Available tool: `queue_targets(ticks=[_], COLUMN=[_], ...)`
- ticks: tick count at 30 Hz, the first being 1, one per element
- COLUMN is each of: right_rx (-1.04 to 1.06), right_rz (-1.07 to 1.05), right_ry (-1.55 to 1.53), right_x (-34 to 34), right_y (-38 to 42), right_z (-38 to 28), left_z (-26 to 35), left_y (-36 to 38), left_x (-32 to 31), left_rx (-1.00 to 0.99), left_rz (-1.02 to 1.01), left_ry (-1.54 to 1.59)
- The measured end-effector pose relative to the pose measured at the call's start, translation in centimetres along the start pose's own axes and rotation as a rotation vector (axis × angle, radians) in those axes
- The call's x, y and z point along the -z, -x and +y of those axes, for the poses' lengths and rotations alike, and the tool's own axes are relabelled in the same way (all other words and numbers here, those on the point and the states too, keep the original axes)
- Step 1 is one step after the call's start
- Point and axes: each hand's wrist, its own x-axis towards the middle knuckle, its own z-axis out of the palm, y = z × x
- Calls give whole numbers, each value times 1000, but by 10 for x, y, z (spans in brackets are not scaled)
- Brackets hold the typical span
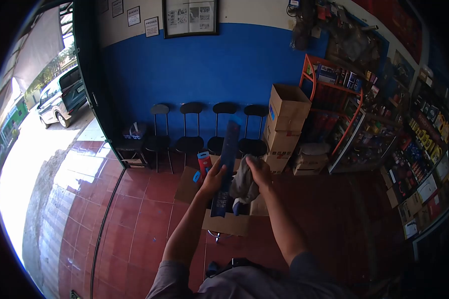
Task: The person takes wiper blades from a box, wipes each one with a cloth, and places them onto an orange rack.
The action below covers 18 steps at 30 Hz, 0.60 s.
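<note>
My left hand (214, 180) is closed around a long, narrow dark blue package (230, 144), which is tilted with its top leaning away from me. Printing shows near its lower end. Bunched up in my right hand (260, 172) is a greyish cloth (243, 183), close beside the package's right side. Below both hands stands an open cardboard box (225, 225) with its flaps spread out. A red package with a blue top (204, 162) sticks up from the box, just beyond my left hand.
Several black chairs (189, 144) line the blue wall. Stacked cartons (283, 122) stand right of them, beside an orange rack (334, 79) and a glass display case (364, 137). Goods fill the shelves (424, 149) at far right. A doorway on the left shows a parked car (60, 99).
</note>
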Motion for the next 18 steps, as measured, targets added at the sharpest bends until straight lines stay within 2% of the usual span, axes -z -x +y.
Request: queue_targets(ticks=[2,3,4,5,7,9,10,11,12,13,15,17,18], right_rx=[144,245,252,250,535,845,827,899,852,851,877,795,792], right_rz=[298,358,433,434,441,262,192,148,165,131,174,70,72], right_ry=[124,180,153,154,169,311,344,406,539,510,447,245,243], right_x=[4,9,10,8,2,-10,-18,-25,-34,-41,-51,-61,-64], right_y=[-33,-45,-47,-56,-70,-83,-81,-68,-46,-36,-14,5,18], right_z=[-13,-36,-64,-84,-108,-95,-82,-83,-80,-74,-65,-51,-46], left_z=[5,11,23,31,40,52,58,63,50,54,60,63,61], left_y=[6,12,17,20,19,10,5,-1,-19,-24,-32,-40,-43], left_x=[2,-1,-6,-10,-18,-24,-26,-28,-22,-21,-15,-6,-3], left_rx=[-116,-111,-15,82,73,57,105,151,-24,-29,44,33,30], left_rz=[-95,-98,-156,-212,-231,-256,-210,-165,-121,-125,-84,-66,-50], left_ry=[-314,-317,-220,-121,-168,-215,-173,-133,-183,-179,83,161,241])
